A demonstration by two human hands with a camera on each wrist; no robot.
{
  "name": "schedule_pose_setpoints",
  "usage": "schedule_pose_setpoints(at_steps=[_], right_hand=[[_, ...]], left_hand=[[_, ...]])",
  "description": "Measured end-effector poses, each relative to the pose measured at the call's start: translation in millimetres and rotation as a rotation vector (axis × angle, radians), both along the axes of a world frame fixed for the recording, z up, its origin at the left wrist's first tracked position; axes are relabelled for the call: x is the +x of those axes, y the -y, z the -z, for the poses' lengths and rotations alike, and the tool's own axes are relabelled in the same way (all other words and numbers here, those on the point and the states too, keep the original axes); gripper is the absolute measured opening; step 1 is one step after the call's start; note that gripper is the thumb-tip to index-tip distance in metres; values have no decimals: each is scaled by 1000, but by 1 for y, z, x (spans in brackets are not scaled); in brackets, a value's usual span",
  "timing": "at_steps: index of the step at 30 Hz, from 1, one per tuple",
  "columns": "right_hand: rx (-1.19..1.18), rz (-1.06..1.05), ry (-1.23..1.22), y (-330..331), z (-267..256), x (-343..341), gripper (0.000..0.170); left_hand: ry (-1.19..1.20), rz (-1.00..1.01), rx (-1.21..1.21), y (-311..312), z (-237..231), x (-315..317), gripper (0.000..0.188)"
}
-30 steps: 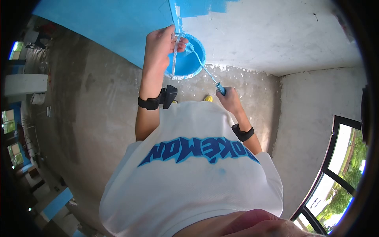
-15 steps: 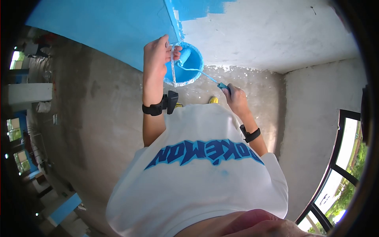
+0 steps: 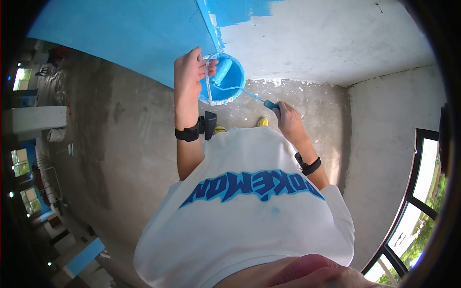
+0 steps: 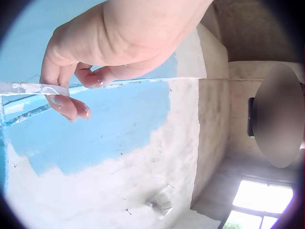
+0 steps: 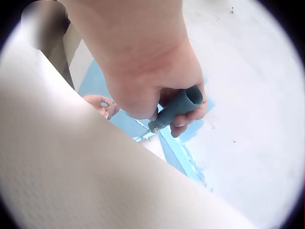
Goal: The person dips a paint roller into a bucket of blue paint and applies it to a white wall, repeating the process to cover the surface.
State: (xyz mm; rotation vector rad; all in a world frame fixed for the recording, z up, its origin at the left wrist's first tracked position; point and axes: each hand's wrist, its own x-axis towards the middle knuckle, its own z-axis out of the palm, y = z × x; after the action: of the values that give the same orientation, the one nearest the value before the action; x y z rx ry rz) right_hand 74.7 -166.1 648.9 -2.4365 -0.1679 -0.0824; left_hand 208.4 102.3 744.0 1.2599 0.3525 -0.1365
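Note:
In the head view my left hand (image 3: 186, 77) hooks its fingers round the paint-smeared pale handle (image 3: 208, 85) of a blue bucket (image 3: 243, 80). The left wrist view shows that handle strip (image 4: 24, 88) passing under the curled fingers, which carry specks of paint. My right hand (image 3: 290, 124) grips a paint roller by its teal handle (image 3: 270, 104); the hollow end of the grip (image 5: 194, 95) points at the right wrist camera. Blue paint coats the roller's sleeve (image 3: 223, 72), which is tilted inside the bucket's mouth, and its thin wire frame (image 3: 249, 93) crosses the near rim.
Beyond the bucket, a blue-painted wall (image 3: 120, 33) meets a whitish wall (image 3: 307, 43) partly painted blue. The concrete floor (image 3: 139, 129) is spattered white near the wall. Yellow shoes (image 3: 262, 122) show below the shirt. A dark-framed window (image 3: 408, 206) is at right.
The roller sleeve, mostly hidden before, now shows more fully in the bucket's mouth. Bucket and both hands sit lower in the head view, whose framing has shifted slightly.

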Motion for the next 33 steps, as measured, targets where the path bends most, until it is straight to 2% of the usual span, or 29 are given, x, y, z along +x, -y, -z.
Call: schedule_pose_setpoints(at_steps=[5, 7, 8, 10, 11, 13, 16, 20, 25, 33], right_hand=[[98, -76, -123, 5, -13, 4, 15], [232, -130, -492, 6, -30, 8, 16], [233, -128, -492, 5, -34, 9, 16], [299, -150, -671, 2, -39, 10, 20], [299, -151, -671, 3, -35, 10, 20], [250, -150, -437, 5, -24, 8, 23], [145, -132, -441, 5, -22, 10, 25], [124, -165, -474, 3, -16, 7, 26], [152, -151, -309, -2, -12, -3, 23], [152, -112, -243, -5, -14, -8, 22]], left_hand=[[-9, 13, -4, 4, -2, 1, 26], [-3, 10, -7, 5, -3, 1, 25], [-5, 21, -9, 5, -1, 1, 25], [-7, 31, -11, 5, 0, 2, 25], [-12, 26, -5, 5, 0, 2, 25], [-19, 20, 2, 5, 0, 2, 25], [-17, 12, -9, 5, 1, 1, 25], [-21, 14, -12, 4, 1, 0, 24], [-15, 7, -13, 4, 1, -2, 25], [-30, -12, -27, 4, -3, 1, 26]])
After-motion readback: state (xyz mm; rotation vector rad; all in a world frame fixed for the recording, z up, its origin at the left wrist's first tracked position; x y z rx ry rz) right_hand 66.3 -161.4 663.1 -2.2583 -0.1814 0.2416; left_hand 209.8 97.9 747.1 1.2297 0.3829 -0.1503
